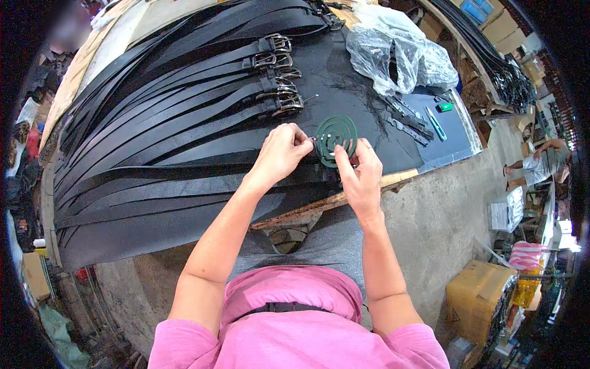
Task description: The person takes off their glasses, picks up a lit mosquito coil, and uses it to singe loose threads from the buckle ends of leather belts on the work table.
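Note:
A green mosquito coil (pixel 326 132) is held up over the near edge of the workbench. My right hand (pixel 360 175) grips it from the right, thumb on its face and fingers behind. My left hand (pixel 284 150) is closed in a pinch at the coil's left edge; a small pinkish bit shows at the fingertips, too small to name. Beyond my left hand, black leather belts (pixel 166 117) lie in a fan across the bench, their metal buckles (pixel 287 103) towards the middle. One more belt runs beneath my hands, partly hidden by them.
Crumpled clear plastic bags (pixel 399 52) lie at the bench's far side. Near them are black strips (pixel 405 120), a green cutter knife (pixel 436 124) and a small green object (pixel 444 107). A cardboard box (pixel 476 295) stands on the floor at right. Another person (pixel 541 163) is farther off.

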`<move>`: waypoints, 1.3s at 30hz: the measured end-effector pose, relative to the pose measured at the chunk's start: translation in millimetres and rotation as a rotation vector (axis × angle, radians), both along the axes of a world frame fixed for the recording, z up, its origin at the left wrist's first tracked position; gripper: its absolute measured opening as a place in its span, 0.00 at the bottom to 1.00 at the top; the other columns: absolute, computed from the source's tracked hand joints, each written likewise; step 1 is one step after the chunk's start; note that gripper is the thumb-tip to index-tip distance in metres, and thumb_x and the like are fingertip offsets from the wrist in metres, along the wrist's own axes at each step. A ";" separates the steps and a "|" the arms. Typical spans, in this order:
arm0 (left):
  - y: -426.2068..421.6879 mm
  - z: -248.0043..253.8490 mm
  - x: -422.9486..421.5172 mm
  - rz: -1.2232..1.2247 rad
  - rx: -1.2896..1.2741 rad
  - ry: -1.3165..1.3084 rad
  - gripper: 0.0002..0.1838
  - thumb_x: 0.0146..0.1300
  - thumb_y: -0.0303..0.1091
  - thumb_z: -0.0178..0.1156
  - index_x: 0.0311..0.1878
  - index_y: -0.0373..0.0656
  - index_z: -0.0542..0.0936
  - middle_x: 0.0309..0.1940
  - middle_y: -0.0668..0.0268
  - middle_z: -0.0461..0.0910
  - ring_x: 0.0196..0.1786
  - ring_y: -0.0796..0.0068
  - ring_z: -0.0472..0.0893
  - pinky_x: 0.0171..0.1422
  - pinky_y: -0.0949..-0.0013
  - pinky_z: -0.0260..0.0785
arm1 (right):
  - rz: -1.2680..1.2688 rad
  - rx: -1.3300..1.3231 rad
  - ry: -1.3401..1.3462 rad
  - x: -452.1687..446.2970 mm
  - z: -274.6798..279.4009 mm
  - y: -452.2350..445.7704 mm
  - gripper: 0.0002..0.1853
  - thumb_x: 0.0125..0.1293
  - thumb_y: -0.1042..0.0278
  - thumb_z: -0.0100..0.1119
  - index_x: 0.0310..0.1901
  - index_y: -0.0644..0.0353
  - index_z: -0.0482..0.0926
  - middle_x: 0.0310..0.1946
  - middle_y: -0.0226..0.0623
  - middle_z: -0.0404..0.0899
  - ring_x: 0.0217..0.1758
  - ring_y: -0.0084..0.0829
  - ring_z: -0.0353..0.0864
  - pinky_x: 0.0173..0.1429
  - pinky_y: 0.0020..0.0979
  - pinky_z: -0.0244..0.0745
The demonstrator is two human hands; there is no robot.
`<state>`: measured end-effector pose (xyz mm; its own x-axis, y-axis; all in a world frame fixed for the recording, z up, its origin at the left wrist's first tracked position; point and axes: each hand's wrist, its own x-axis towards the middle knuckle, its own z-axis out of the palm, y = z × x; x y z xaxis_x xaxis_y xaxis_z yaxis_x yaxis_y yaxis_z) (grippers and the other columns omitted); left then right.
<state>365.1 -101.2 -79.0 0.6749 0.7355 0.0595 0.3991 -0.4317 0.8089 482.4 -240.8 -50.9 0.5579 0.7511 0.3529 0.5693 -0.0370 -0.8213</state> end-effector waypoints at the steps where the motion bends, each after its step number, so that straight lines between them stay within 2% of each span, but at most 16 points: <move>1: 0.0 -0.7 0.1 0.000 0.004 -0.003 0.15 0.62 0.36 0.67 0.36 0.30 0.82 0.27 0.53 0.82 0.30 0.70 0.79 0.38 0.63 0.72 | 0.001 -0.004 0.001 0.3 -0.6 -0.1 0.04 0.66 0.75 0.59 0.37 0.67 0.79 0.30 0.42 0.75 0.30 0.35 0.73 0.36 0.35 0.69; 15: 0.0 -1.8 -1.0 -0.014 0.026 0.008 0.14 0.61 0.36 0.66 0.37 0.31 0.81 0.35 0.50 0.83 0.38 0.62 0.83 0.45 0.61 0.75 | 0.000 0.002 -0.030 1.1 -2.3 0.6 0.05 0.67 0.74 0.58 0.37 0.67 0.78 0.31 0.43 0.75 0.30 0.36 0.74 0.35 0.37 0.69; 21: -1.2 -2.0 -0.6 0.002 0.017 0.001 0.14 0.61 0.37 0.66 0.37 0.32 0.81 0.35 0.51 0.82 0.38 0.61 0.83 0.45 0.61 0.74 | 0.012 -0.010 -0.013 1.2 -0.8 0.3 0.05 0.67 0.74 0.59 0.38 0.67 0.78 0.32 0.43 0.75 0.31 0.36 0.74 0.36 0.36 0.70; 24: -4.6 8.6 -1.4 -0.002 -0.043 0.021 0.15 0.62 0.38 0.64 0.34 0.32 0.81 0.37 0.49 0.82 0.44 0.53 0.81 0.51 0.56 0.72 | 0.011 -0.013 -0.024 1.0 0.0 -0.1 0.05 0.67 0.74 0.59 0.38 0.67 0.78 0.32 0.44 0.75 0.31 0.36 0.75 0.36 0.36 0.70; 31: -4.7 2.4 -0.9 0.002 -0.023 -0.010 0.14 0.62 0.37 0.64 0.34 0.33 0.79 0.35 0.50 0.81 0.42 0.53 0.81 0.50 0.55 0.72 | -0.012 0.001 0.000 2.0 -3.6 1.2 0.06 0.67 0.73 0.60 0.37 0.67 0.78 0.31 0.43 0.74 0.29 0.36 0.75 0.35 0.36 0.70; 33: -6.8 0.5 -0.6 0.017 -0.026 -0.040 0.12 0.61 0.35 0.64 0.33 0.33 0.79 0.35 0.51 0.80 0.42 0.53 0.81 0.50 0.56 0.73 | -0.057 0.007 0.037 6.2 -13.3 1.8 0.06 0.68 0.72 0.61 0.36 0.67 0.78 0.30 0.42 0.74 0.28 0.35 0.74 0.34 0.35 0.69; 35: -5.2 1.0 -1.9 -0.026 0.061 -0.038 0.12 0.60 0.34 0.67 0.36 0.33 0.80 0.34 0.53 0.81 0.39 0.58 0.81 0.46 0.58 0.73 | -0.076 0.084 0.135 6.7 -19.3 3.8 0.06 0.68 0.72 0.61 0.35 0.65 0.77 0.28 0.38 0.73 0.26 0.30 0.72 0.32 0.33 0.67; 36: -4.3 1.5 -2.6 -0.048 0.104 -0.037 0.12 0.60 0.34 0.68 0.37 0.33 0.81 0.34 0.53 0.81 0.37 0.61 0.82 0.44 0.60 0.74 | -0.073 0.054 0.136 7.9 -21.5 2.4 0.06 0.70 0.72 0.60 0.38 0.66 0.78 0.30 0.35 0.76 0.29 0.25 0.74 0.35 0.30 0.68; 38: 0.8 9.5 -3.0 -0.103 0.158 -0.017 0.12 0.59 0.34 0.69 0.37 0.33 0.81 0.35 0.53 0.81 0.38 0.58 0.82 0.44 0.58 0.75 | -0.067 -0.004 0.137 11.2 -24.7 -1.6 0.06 0.74 0.72 0.57 0.43 0.66 0.80 0.36 0.29 0.82 0.35 0.15 0.77 0.40 0.22 0.72; 39: 2.3 14.1 -2.7 -0.130 0.187 -0.006 0.12 0.58 0.33 0.69 0.37 0.33 0.81 0.35 0.53 0.81 0.39 0.57 0.83 0.45 0.57 0.75 | -0.071 -0.007 0.135 11.1 -23.8 -2.2 0.06 0.74 0.72 0.57 0.43 0.65 0.80 0.36 0.29 0.82 0.35 0.15 0.77 0.40 0.22 0.72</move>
<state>362.3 -98.9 -64.9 0.7623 0.6184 0.1911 0.3257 -0.6217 0.7123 493.5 -243.0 -74.7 0.6516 0.7103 0.2661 0.4497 -0.0794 -0.8896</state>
